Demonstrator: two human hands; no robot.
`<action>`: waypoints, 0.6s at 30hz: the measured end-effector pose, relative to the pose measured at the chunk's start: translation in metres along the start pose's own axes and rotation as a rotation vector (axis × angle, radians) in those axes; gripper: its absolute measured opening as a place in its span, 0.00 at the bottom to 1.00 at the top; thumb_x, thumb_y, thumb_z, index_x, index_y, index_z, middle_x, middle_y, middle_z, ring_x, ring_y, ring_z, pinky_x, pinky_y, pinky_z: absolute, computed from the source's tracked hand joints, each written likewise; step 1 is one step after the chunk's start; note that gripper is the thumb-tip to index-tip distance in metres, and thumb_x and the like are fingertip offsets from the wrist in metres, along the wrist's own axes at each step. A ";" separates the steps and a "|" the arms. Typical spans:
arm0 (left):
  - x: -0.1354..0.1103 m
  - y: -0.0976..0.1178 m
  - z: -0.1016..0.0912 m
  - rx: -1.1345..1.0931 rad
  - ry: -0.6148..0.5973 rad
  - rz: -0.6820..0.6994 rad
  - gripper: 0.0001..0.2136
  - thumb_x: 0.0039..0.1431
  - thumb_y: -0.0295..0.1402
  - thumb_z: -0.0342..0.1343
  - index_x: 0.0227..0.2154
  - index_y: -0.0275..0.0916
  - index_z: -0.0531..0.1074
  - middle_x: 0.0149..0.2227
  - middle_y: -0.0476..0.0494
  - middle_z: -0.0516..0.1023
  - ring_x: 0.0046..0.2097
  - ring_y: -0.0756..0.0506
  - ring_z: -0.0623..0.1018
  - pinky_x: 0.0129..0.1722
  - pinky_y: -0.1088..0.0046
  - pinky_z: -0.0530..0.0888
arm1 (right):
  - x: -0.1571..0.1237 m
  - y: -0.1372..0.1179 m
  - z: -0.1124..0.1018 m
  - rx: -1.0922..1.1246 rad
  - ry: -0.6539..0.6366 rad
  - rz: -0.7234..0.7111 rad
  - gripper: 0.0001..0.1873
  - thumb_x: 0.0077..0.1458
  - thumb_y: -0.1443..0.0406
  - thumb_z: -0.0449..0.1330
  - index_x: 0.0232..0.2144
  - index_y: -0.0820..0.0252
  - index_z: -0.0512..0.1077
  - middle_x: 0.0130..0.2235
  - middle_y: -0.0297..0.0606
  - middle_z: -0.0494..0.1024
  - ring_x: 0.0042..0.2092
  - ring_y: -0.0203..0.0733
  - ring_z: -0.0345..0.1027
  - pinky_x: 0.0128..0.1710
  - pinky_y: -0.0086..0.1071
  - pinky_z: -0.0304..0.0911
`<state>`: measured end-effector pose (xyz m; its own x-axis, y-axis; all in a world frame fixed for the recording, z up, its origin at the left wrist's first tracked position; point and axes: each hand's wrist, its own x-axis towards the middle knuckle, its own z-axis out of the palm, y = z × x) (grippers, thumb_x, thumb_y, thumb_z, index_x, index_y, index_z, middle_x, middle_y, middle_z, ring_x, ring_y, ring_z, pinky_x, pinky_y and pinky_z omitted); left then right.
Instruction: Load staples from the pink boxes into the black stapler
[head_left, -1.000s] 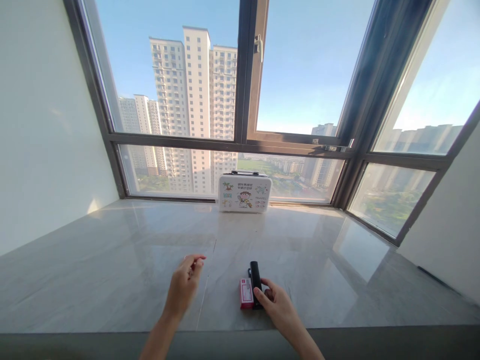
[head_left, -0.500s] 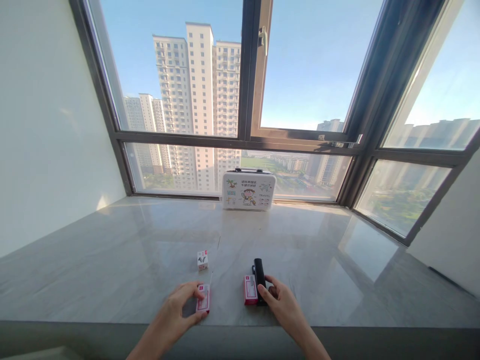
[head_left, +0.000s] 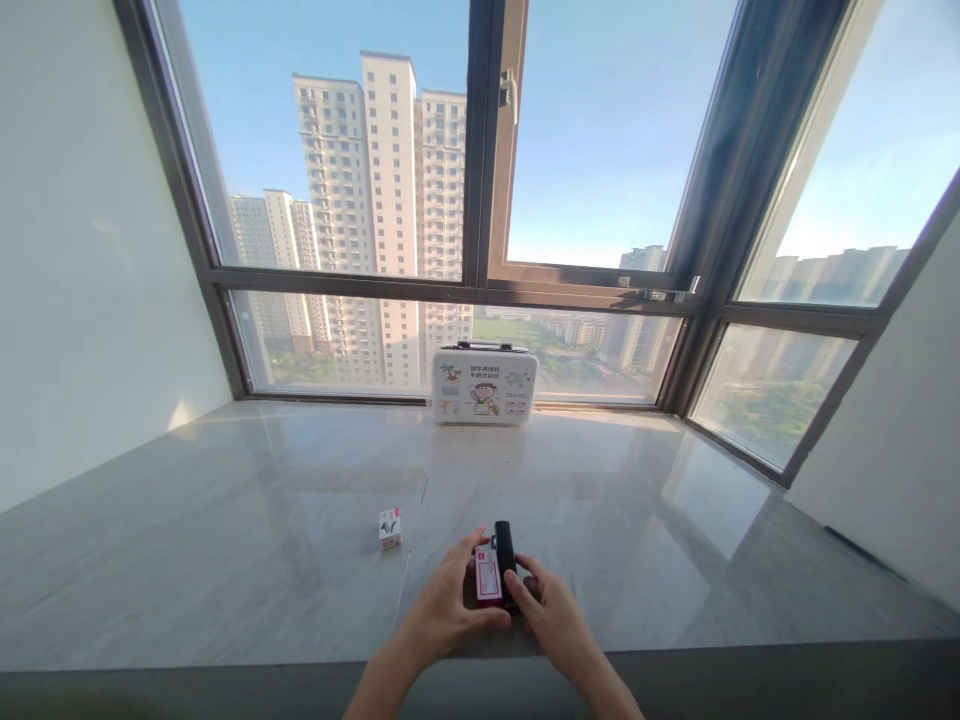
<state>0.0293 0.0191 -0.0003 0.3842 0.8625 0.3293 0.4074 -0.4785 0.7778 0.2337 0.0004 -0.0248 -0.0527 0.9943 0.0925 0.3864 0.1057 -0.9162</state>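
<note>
A small pink box (head_left: 487, 578) stands near the front edge of the marble sill (head_left: 225, 520), right beside a black stapler (head_left: 505, 555). My left hand (head_left: 448, 612) has its thumb and fingers closed round the pink box from the left. My right hand (head_left: 551, 608) pinches the near end of the black stapler from the right. The two hands almost touch. Only one pink box shows; whether a second one is hidden behind my left fingers I cannot tell. A small white box (head_left: 389, 527) sits alone to the left of my hands.
A white printed carry case (head_left: 484, 385) stands upright at the back against the window frame (head_left: 480, 285). White walls close in the sill on the left and right. The sill's front edge (head_left: 225, 668) runs just under my wrists.
My left hand picked up a pink box on the left and has carried it rightward to the stapler. A small white box came into view. My right hand stayed on the stapler.
</note>
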 end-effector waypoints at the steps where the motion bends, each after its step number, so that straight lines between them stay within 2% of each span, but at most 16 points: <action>1: 0.000 -0.003 -0.008 0.031 0.064 -0.002 0.37 0.51 0.50 0.64 0.62 0.47 0.60 0.59 0.41 0.70 0.58 0.39 0.71 0.57 0.62 0.69 | -0.001 0.001 -0.001 -0.007 0.019 -0.003 0.40 0.58 0.40 0.54 0.58 0.66 0.67 0.22 0.29 0.66 0.26 0.37 0.61 0.27 0.29 0.55; 3: 0.000 -0.015 -0.031 0.136 0.269 -0.071 0.24 0.60 0.52 0.53 0.54 0.45 0.68 0.54 0.41 0.74 0.53 0.40 0.74 0.51 0.63 0.72 | -0.003 0.002 -0.002 -0.038 0.041 -0.007 0.42 0.56 0.42 0.58 0.61 0.66 0.64 0.23 0.28 0.66 0.28 0.38 0.62 0.30 0.29 0.56; 4: 0.001 -0.024 -0.046 0.208 0.401 -0.151 0.21 0.63 0.52 0.49 0.48 0.43 0.71 0.49 0.41 0.76 0.48 0.41 0.75 0.46 0.65 0.72 | -0.005 0.001 -0.003 -0.062 0.039 -0.005 0.44 0.54 0.43 0.61 0.62 0.67 0.63 0.24 0.29 0.67 0.28 0.38 0.63 0.30 0.29 0.56; 5: 0.003 -0.034 -0.062 0.293 0.491 -0.246 0.21 0.63 0.53 0.46 0.43 0.42 0.71 0.44 0.42 0.77 0.45 0.41 0.76 0.44 0.66 0.72 | -0.007 -0.001 -0.003 -0.095 0.030 0.001 0.46 0.51 0.44 0.64 0.63 0.67 0.62 0.25 0.29 0.68 0.29 0.38 0.63 0.30 0.29 0.56; 6: 0.004 -0.044 -0.077 0.364 0.516 -0.360 0.21 0.63 0.54 0.45 0.39 0.42 0.71 0.40 0.43 0.77 0.42 0.42 0.76 0.41 0.67 0.71 | -0.009 -0.004 -0.003 -0.136 0.015 0.009 0.47 0.48 0.46 0.67 0.63 0.66 0.61 0.26 0.30 0.69 0.29 0.38 0.64 0.29 0.29 0.55; 8: 0.008 -0.064 -0.101 0.422 0.356 -0.564 0.23 0.62 0.57 0.44 0.34 0.42 0.70 0.33 0.46 0.77 0.36 0.42 0.77 0.34 0.70 0.67 | -0.012 -0.013 -0.003 -0.230 -0.015 0.010 0.47 0.45 0.50 0.70 0.62 0.65 0.63 0.27 0.31 0.72 0.30 0.40 0.65 0.29 0.29 0.54; 10: 0.014 -0.075 -0.111 0.419 0.243 -0.608 0.23 0.61 0.58 0.45 0.31 0.42 0.69 0.29 0.48 0.77 0.33 0.43 0.77 0.31 0.72 0.64 | -0.013 -0.025 -0.003 -0.299 -0.043 -0.024 0.39 0.43 0.54 0.71 0.57 0.61 0.69 0.29 0.33 0.75 0.32 0.42 0.68 0.30 0.30 0.54; 13: 0.028 -0.074 -0.097 0.379 0.118 -0.563 0.25 0.59 0.60 0.45 0.27 0.42 0.69 0.24 0.50 0.76 0.30 0.44 0.76 0.31 0.73 0.63 | -0.012 -0.038 -0.004 -0.341 -0.079 -0.075 0.28 0.43 0.57 0.70 0.48 0.55 0.73 0.34 0.34 0.79 0.36 0.46 0.72 0.33 0.30 0.55; 18: 0.053 -0.049 -0.047 0.253 -0.124 -0.468 0.27 0.58 0.61 0.46 0.26 0.42 0.72 0.19 0.50 0.76 0.30 0.43 0.77 0.33 0.72 0.65 | -0.008 -0.041 -0.005 -0.396 -0.083 -0.085 0.24 0.45 0.57 0.68 0.46 0.54 0.73 0.35 0.35 0.81 0.39 0.50 0.75 0.33 0.30 0.56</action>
<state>-0.0092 0.0958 0.0037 0.2026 0.9743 -0.0982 0.7393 -0.0864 0.6678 0.2230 -0.0115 0.0139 -0.1674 0.9792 0.1147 0.7011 0.2000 -0.6844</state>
